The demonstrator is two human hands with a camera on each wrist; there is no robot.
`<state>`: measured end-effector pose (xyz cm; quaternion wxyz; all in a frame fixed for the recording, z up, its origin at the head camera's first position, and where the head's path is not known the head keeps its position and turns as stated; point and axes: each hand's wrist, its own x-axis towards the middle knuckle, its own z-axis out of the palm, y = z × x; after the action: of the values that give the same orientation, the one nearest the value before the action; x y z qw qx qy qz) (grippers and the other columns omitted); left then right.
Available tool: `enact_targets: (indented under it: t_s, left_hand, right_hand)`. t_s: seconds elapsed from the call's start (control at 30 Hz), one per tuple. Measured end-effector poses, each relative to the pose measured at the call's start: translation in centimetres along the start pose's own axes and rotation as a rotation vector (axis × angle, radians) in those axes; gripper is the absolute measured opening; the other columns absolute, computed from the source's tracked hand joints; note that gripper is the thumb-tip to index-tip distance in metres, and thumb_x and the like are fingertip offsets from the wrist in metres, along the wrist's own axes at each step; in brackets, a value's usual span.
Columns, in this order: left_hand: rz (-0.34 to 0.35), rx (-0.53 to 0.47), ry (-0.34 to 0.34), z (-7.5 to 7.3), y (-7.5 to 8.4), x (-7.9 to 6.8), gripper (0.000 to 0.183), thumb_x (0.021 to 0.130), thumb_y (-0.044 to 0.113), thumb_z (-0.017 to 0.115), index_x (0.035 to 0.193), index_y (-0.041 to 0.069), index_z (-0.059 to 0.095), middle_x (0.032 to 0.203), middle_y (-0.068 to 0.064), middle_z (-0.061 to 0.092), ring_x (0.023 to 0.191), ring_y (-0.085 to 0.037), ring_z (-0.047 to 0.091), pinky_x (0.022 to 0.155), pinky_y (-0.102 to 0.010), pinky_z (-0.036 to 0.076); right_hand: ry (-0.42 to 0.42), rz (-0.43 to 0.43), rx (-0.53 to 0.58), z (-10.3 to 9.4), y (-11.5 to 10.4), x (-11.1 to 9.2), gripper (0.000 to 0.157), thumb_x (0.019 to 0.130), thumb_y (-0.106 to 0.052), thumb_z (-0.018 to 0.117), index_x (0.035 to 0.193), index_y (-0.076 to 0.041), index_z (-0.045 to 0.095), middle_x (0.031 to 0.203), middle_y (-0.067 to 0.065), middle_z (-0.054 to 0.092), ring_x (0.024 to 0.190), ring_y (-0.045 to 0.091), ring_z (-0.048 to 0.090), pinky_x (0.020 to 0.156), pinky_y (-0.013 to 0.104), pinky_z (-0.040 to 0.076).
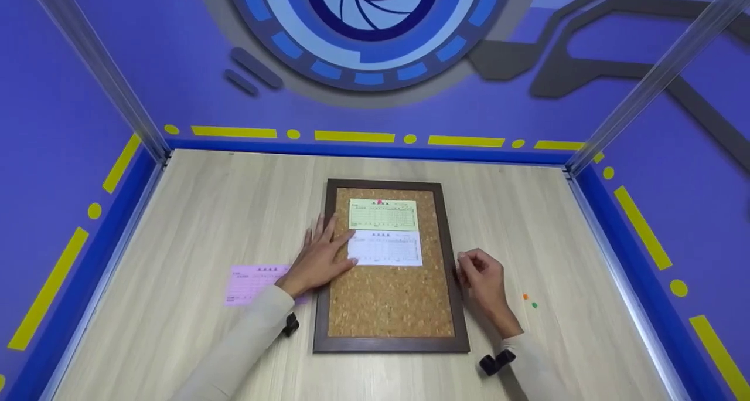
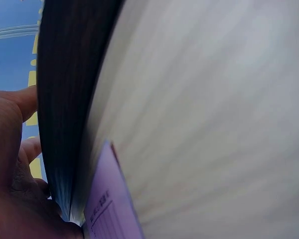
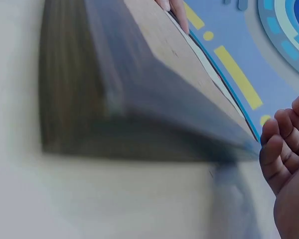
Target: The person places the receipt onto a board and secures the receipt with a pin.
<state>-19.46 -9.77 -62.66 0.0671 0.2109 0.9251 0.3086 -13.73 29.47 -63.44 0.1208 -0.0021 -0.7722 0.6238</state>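
A brown-framed cork board [image 1: 389, 307] lies on the table. Near its top a green form sheet [image 1: 382, 218] carries a pink pushpin [image 1: 379, 201] at its upper edge. Directly below lies a white form sheet [image 1: 385, 250]. My left hand [image 1: 316, 261] rests with spread fingers over the board's left frame, its thumb and index fingertips at the white sheet's left edge. My right hand [image 1: 485, 278] hovers by the right frame, fingers curled and thumb against the index finger [image 3: 271, 152]. Whether something tiny is between those fingertips is hidden.
A pink form sheet [image 1: 252, 281] lies left of the board, partly under my left forearm. To the right, an orange pushpin [image 1: 525, 296] and a green pushpin [image 1: 534, 305] lie on the wooden table [image 1: 199, 213]. Blue walls [image 1: 176, 96] enclose the back and sides.
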Motion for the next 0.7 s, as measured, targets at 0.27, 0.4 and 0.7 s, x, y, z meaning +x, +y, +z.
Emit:
enact_targets:
  t_s: [0.27, 0.4, 0.7]
  left_hand:
    - [0.012, -0.009, 0.012, 0.2, -0.3, 0.0, 0.071, 0.106, 0.049, 0.069, 0.167, 0.018, 0.051, 0.182, -0.024, 0.01, 0.167, -0.052, -0.007, 0.13, -0.074, 0.001]
    - [0.011, -0.01, 0.007, 0.2, -0.3, 0.0, 0.072, 0.106, 0.05, 0.068, 0.167, 0.018, 0.05, 0.183, -0.023, 0.008, 0.167, -0.051, -0.008, 0.13, -0.073, 0.001]
    - [0.001, -0.01, 0.0, 0.1, -0.1, -0.1, 0.072, 0.106, 0.051, 0.068, 0.168, 0.02, 0.049, 0.183, -0.022, 0.007, 0.168, -0.05, -0.008, 0.131, -0.071, 0.0]
  right_hand:
    - [0.091, 0.012, -0.103, -3.0, 0.1, -0.4, 0.012, 0.105, 0.002, 0.071, 0.1, 0.013, 0.072, 0.083, 0.024, 0.068, 0.07, 0.026, 0.066, 0.061, 0.022, 0.053]
    - [0.115, 0.02, -0.154, -4.0, 0.3, -0.8, 0.009, 0.104, 0.005, 0.069, 0.103, 0.013, 0.073, 0.089, 0.028, 0.069, 0.076, 0.036, 0.066, 0.066, 0.021, 0.053]
    - [0.153, -0.052, -0.211, -5.9, 1.4, -1.5, 0.008, 0.1, 0.004, 0.077, 0.107, 0.004, 0.079, 0.106, 0.017, 0.072, 0.09, 0.008, 0.064, 0.082, 0.011, 0.051]
